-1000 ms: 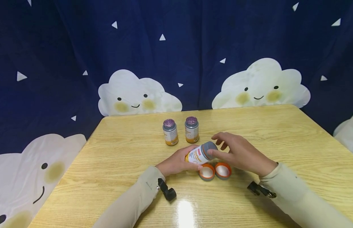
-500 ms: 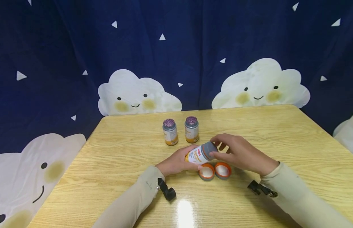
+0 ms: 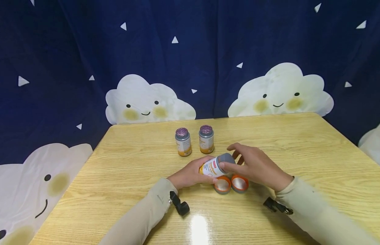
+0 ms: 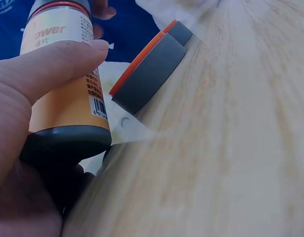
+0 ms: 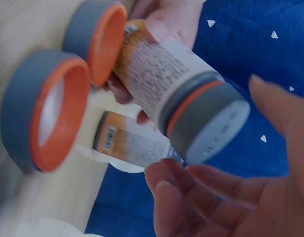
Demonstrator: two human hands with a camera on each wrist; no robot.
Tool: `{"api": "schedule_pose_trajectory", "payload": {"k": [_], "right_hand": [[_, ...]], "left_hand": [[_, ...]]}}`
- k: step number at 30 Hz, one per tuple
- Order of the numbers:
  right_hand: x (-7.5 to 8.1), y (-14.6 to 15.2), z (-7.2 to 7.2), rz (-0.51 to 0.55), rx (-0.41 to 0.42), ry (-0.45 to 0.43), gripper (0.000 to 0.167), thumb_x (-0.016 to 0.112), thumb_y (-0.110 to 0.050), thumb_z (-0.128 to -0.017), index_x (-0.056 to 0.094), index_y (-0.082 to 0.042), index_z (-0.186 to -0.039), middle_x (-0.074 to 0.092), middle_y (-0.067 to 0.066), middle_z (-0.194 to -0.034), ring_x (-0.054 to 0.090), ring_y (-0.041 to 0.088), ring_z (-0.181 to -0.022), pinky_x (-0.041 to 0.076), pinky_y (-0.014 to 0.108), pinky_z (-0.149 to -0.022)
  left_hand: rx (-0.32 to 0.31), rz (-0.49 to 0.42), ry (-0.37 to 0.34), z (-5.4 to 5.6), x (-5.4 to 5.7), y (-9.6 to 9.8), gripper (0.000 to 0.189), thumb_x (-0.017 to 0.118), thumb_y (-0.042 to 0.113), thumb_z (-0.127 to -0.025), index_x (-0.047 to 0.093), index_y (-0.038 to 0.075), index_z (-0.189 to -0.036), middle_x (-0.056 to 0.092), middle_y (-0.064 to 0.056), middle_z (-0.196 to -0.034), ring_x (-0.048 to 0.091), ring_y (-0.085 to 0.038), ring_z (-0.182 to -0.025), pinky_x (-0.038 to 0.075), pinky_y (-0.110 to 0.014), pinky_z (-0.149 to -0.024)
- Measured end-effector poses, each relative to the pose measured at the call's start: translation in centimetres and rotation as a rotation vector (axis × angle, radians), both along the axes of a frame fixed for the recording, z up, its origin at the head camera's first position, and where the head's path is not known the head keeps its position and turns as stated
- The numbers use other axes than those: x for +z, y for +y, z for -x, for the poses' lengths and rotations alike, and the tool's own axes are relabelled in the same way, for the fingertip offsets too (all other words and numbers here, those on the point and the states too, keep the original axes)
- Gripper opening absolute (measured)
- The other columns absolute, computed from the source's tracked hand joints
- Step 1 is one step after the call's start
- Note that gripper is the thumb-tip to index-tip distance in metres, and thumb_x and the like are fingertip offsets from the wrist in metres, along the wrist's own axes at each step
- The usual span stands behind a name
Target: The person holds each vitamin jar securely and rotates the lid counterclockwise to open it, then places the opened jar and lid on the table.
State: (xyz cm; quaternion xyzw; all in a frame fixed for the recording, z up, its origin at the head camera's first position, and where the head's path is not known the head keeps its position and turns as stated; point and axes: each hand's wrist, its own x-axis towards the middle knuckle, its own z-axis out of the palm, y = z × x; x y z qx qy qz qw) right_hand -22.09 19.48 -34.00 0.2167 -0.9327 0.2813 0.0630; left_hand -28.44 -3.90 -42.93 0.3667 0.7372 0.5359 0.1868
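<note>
My left hand grips a white and orange supplement bottle, tilted with its top toward the right. On its neck sits a grey screw cap with an orange ring. My right hand is around the cap, thumb and fingers spread. In the right wrist view, the thumb stands off the cap, while the fingertips are close by its lower edge. Two loose grey caps with orange insides, one left and one right, lie upturned on the table below the bottle.
Two similar bottles, one left and one right, stand uncapped behind the hands, with purple foil seals on top. The wooden table ends at a dark blue curtain with white clouds.
My right hand has shifted slightly left and its thumb now reaches further across the cap. The left hand and the bottle are nearly still.
</note>
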Motion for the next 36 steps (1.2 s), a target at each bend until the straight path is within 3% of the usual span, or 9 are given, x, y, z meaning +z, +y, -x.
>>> {"api": "schedule_pose_trajectory", "payload": {"k": [3, 5, 8, 12, 16, 20, 23, 30, 36], "right_hand": [[-0.3, -0.4, 0.0, -0.019, -0.029, -0.025, 0.051, 0.059, -0.061, -0.087, 0.065, -0.014, -0.104, 0.063, -0.007, -0.076, 0.054, 0.007, -0.06, 0.044, 0.027, -0.052], [-0.4, -0.4, 0.1, -0.027, -0.007, -0.026, 0.043, 0.059, -0.058, -0.088, 0.065, -0.017, -0.097, 0.061, -0.009, -0.07, 0.053, 0.006, -0.057, 0.043, 0.027, -0.05], [-0.4, -0.3, 0.2, -0.012, 0.072, -0.012, 0.031, 0.066, -0.047, -0.089, 0.063, -0.018, -0.102, 0.061, -0.01, -0.076, 0.056, 0.006, -0.063, 0.046, 0.026, -0.053], [-0.4, -0.1, 0.1, 0.007, 0.133, 0.002, 0.046, 0.073, -0.038, -0.086, 0.058, -0.017, -0.123, 0.063, -0.007, -0.095, 0.06, 0.009, -0.076, 0.049, 0.025, -0.061], [-0.5, -0.4, 0.0, 0.001, 0.071, -0.03, 0.061, 0.066, -0.053, -0.086, 0.054, -0.012, -0.129, 0.064, -0.003, -0.097, 0.06, 0.006, -0.074, 0.048, 0.026, -0.061], [-0.5, -0.5, -0.1, -0.005, 0.02, -0.043, 0.049, 0.061, -0.057, -0.088, 0.062, -0.014, -0.111, 0.064, -0.007, -0.083, 0.058, 0.005, -0.065, 0.047, 0.026, -0.055], [-0.4, -0.4, -0.1, -0.002, 0.039, -0.036, 0.038, 0.063, -0.054, -0.089, 0.063, -0.018, -0.102, 0.063, -0.009, -0.079, 0.058, 0.006, -0.064, 0.046, 0.025, -0.053], [0.0, 0.1, 0.0, -0.014, 0.143, 0.063, 0.034, 0.074, -0.035, -0.085, 0.062, -0.019, -0.113, 0.062, -0.011, -0.092, 0.058, 0.008, -0.077, 0.048, 0.025, -0.063], [0.4, 0.7, 0.0, 0.002, 0.162, 0.098, 0.042, 0.079, -0.023, -0.081, 0.06, -0.02, -0.118, 0.06, -0.009, -0.101, 0.057, 0.009, -0.084, 0.05, 0.027, -0.066]], "left_hand": [[0.001, 0.005, 0.005, 0.0, 0.1, 0.0, 0.058, 0.077, 0.018, -0.083, 0.051, 0.028, -0.134, 0.063, -0.001, -0.107, 0.059, -0.016, -0.091, 0.05, -0.029, -0.078], [-0.001, 0.003, 0.009, 0.0, 0.1, 0.0, 0.058, 0.077, 0.017, -0.083, 0.051, 0.027, -0.134, 0.062, -0.001, -0.107, 0.059, -0.016, -0.092, 0.05, -0.03, -0.078], [-0.002, -0.006, 0.006, 0.0, 0.1, 0.0, 0.058, 0.077, 0.016, -0.082, 0.052, 0.026, -0.133, 0.062, -0.002, -0.107, 0.059, -0.016, -0.092, 0.051, -0.03, -0.079], [0.002, -0.009, 0.004, 0.0, 0.1, 0.0, 0.057, 0.077, 0.016, -0.083, 0.052, 0.026, -0.133, 0.063, -0.001, -0.106, 0.06, -0.016, -0.091, 0.051, -0.03, -0.078], [0.0, -0.009, -0.002, -0.1, 0.1, 0.0, 0.058, 0.077, 0.016, -0.083, 0.052, 0.025, -0.134, 0.062, -0.001, -0.107, 0.059, -0.015, -0.091, 0.051, -0.03, -0.078], [-0.007, -0.009, -0.007, -0.1, 0.2, 0.0, 0.058, 0.076, 0.015, -0.083, 0.051, 0.025, -0.134, 0.062, -0.001, -0.107, 0.059, -0.016, -0.091, 0.051, -0.03, -0.079], [-0.003, -0.001, 0.0, 0.0, 0.2, 0.0, 0.058, 0.077, 0.016, -0.083, 0.052, 0.027, -0.134, 0.063, -0.001, -0.107, 0.059, -0.016, -0.091, 0.051, -0.03, -0.079], [0.006, 0.006, -0.008, 0.0, 0.1, 0.1, 0.058, 0.078, 0.016, -0.082, 0.052, 0.027, -0.133, 0.063, -0.001, -0.106, 0.06, -0.016, -0.091, 0.051, -0.03, -0.079], [0.027, 0.013, -0.012, 0.0, 0.0, 0.1, 0.054, 0.077, 0.017, -0.083, 0.053, 0.026, -0.131, 0.063, -0.001, -0.106, 0.06, -0.016, -0.091, 0.051, -0.03, -0.078]]}}
